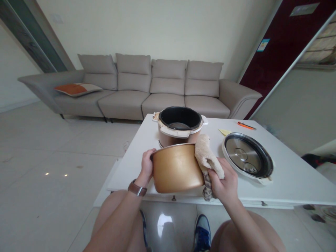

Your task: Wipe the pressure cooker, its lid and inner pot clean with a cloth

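A gold inner pot [177, 169] is held up, slightly tilted, over the front of the white table. My left hand [147, 163] grips its left rim, fingers closed. In my right hand [225, 180] is a cream, fluffy cloth [206, 154] with a patterned lower part, pressed against the pot's right side. Just behind stands the cooker body [181, 134], its dark inside showing. To the right of my right hand, the cooker lid [246, 155] lies with its metal inner face up.
An orange utility knife [246, 125] and a small yellow piece [224, 132] lie on the white table [291, 171], towards the back right. A grey sofa [168, 101] with an orange-and-white cushion [77, 89] stands beyond the table.
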`<move>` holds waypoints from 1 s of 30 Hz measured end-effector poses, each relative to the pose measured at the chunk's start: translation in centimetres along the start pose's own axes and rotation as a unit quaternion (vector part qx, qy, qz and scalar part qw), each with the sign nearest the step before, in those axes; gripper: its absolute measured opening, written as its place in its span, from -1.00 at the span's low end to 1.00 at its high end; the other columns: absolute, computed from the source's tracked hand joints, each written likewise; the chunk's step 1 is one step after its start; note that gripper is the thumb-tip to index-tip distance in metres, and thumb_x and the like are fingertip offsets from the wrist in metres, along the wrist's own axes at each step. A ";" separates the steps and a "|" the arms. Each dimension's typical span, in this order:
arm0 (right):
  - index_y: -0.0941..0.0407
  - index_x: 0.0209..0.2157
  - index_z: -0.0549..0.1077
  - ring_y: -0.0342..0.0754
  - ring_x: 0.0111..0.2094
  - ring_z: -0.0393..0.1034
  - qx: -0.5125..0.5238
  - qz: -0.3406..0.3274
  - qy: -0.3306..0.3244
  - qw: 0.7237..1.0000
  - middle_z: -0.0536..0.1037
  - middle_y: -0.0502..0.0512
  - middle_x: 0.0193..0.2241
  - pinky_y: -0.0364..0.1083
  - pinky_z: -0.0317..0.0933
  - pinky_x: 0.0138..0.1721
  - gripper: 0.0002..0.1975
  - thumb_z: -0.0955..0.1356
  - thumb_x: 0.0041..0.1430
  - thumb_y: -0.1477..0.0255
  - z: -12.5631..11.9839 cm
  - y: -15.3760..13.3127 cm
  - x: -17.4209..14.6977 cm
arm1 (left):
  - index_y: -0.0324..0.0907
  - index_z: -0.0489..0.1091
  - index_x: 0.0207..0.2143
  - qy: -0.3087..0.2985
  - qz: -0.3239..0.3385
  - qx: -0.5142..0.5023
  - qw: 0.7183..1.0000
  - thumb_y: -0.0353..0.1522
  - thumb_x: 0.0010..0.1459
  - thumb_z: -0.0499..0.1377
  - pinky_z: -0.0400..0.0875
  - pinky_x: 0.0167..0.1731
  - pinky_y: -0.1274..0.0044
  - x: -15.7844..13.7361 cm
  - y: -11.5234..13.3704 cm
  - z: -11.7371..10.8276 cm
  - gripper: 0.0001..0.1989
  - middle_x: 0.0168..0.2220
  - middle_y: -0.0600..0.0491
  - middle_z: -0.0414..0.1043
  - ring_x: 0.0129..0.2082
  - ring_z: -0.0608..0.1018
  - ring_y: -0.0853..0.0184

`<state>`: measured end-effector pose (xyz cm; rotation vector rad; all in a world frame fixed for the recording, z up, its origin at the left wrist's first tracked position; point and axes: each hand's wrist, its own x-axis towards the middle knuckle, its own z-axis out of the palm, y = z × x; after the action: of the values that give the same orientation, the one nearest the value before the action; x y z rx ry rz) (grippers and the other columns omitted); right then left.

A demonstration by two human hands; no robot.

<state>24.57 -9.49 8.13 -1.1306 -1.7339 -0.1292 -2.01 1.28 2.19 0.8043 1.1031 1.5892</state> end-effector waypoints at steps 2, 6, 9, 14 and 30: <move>0.09 -0.16 0.55 0.05 -0.23 0.48 -0.003 -0.020 -0.001 1.000 0.61 0.12 -0.20 0.02 0.37 -0.21 -0.82 0.33 0.26 0.54 -0.3 -0.3 0.0 | -0.11 0.27 -0.60 -0.011 -0.009 -0.003 1.000 -0.15 0.01 0.22 0.29 -0.36 0.49 -0.1 -0.3 0.2 -0.71 -0.59 0.17 0.28 -0.46 0.40 0.33; 0.10 -0.15 0.55 0.07 -0.22 0.47 -0.017 -0.030 0.000 0.999 0.61 0.14 -0.19 0.04 0.36 -0.19 -0.82 0.34 0.25 0.53 -0.8 -0.4 0.1 | -0.11 0.29 -0.62 -0.019 0.005 0.000 1.000 -0.14 0.01 0.20 0.32 -0.34 0.49 -0.2 -1.0 0.9 -0.70 -0.58 0.15 0.32 -0.44 0.41 0.32; 0.09 -0.14 0.56 0.08 -0.21 0.48 -0.019 -0.019 0.005 1.000 0.61 0.13 -0.18 0.04 0.35 -0.18 -0.81 0.34 0.25 0.54 -0.9 0.0 0.0 | -0.12 0.29 -0.62 -0.011 0.034 0.025 0.999 -0.15 -0.01 0.19 0.31 -0.32 0.48 -0.1 -1.3 1.3 -0.72 -0.58 0.15 0.32 -0.43 0.39 0.32; 0.08 -0.14 0.55 0.09 -0.20 0.46 -0.019 -0.019 0.003 1.000 0.61 0.13 -0.17 0.05 0.34 -0.18 -0.79 0.33 0.23 0.54 -0.9 0.0 -0.3 | -0.15 0.40 -0.58 0.033 0.062 0.106 0.992 -0.16 -0.02 0.19 0.33 -0.21 0.43 -0.2 -1.0 0.9 -0.75 -0.50 0.09 0.43 -0.32 0.44 0.25; 0.10 -0.17 0.57 0.06 -0.21 0.49 0.009 0.013 -0.005 1.000 0.62 0.12 -0.19 0.01 0.37 -0.18 -0.81 0.33 0.25 0.54 -0.6 0.1 -0.2 | -0.09 0.22 -0.59 -0.003 0.035 0.030 0.999 -0.14 0.06 0.18 0.30 -0.34 0.47 -0.4 -0.7 -0.1 -0.69 -0.58 0.16 0.25 -0.43 0.39 0.31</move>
<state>25.05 -9.86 8.18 -1.1416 -1.7252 -0.0914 -1.72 0.95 1.54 0.8958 1.1335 1.6174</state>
